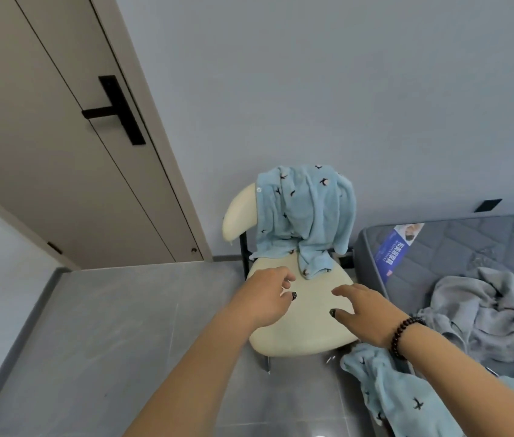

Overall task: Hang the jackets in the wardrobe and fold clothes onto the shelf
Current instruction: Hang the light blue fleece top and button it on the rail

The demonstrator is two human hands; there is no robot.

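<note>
While both arms reach over the cream padded chair (304, 313), left hand (269, 296) and right hand (361, 312) are relaxed, holding nothing; the light-blue bird-print pajama top (304, 216) hangs over the chair's backrest.

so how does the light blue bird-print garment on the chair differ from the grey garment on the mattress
The light blue bird-print garment hangs draped over the cream chair's backrest, while the grey garment lies crumpled in a heap on the grey quilted mattress. The blue one carries small dark bird shapes; the grey one looks plain. The blue one is just ahead of both reaching hands; the grey one lies off to the right. Both look like soft fleecy fabric, and neither is folded.
</note>
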